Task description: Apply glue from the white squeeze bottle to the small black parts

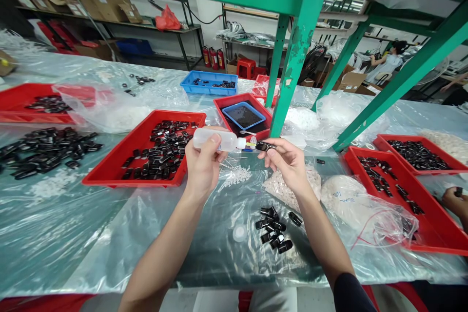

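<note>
Clamped in the left hand [204, 158], one translucent white plastic bottle [229, 141] looks light and soft-walled, best held round its middle; its nozzle points toward one glossy black oblong piece [265, 146] pinched by the right hand [287, 160], probably stiff and slippery, best gripped by its edges. Below lie roughly ten loose black pieces [273, 227]; beyond, two blue plastic trays [209, 90].

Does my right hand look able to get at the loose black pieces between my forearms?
Probably yes: nothing seems to cover the loose black pieces, though your right hand is holding one black part.
</note>
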`<state>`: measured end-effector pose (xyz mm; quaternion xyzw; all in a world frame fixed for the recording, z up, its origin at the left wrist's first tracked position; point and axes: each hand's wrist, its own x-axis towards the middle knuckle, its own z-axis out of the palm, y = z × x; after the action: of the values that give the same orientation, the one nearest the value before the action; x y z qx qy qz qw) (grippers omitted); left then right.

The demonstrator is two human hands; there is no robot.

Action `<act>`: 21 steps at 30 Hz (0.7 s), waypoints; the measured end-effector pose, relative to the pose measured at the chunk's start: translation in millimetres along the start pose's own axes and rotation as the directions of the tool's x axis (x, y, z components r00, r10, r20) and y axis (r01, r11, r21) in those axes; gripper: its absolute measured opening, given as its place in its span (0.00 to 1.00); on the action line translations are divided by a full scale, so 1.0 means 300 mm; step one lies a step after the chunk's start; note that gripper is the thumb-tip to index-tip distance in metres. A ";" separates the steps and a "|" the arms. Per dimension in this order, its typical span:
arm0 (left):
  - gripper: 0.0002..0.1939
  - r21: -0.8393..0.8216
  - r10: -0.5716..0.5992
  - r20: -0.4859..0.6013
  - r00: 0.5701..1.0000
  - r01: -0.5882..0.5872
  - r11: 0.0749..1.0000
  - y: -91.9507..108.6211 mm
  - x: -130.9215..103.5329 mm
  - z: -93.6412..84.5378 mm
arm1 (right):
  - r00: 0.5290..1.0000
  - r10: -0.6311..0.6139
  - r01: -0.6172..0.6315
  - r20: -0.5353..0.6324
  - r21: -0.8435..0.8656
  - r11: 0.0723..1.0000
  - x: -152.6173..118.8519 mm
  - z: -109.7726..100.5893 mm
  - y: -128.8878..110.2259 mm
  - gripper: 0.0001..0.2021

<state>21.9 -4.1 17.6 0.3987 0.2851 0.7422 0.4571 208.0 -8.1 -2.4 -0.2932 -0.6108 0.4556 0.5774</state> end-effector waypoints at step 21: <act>0.19 -0.016 0.003 0.018 1.000 -0.003 1.000 -0.003 -0.001 -0.004 | 1.000 -0.017 0.017 0.010 0.013 1.000 -0.004 -0.007 -0.009 0.14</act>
<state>21.4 -4.1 16.3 0.4022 0.2744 0.7415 0.4617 210.8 -9.9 -0.7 -0.2820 -0.6133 0.4561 0.5799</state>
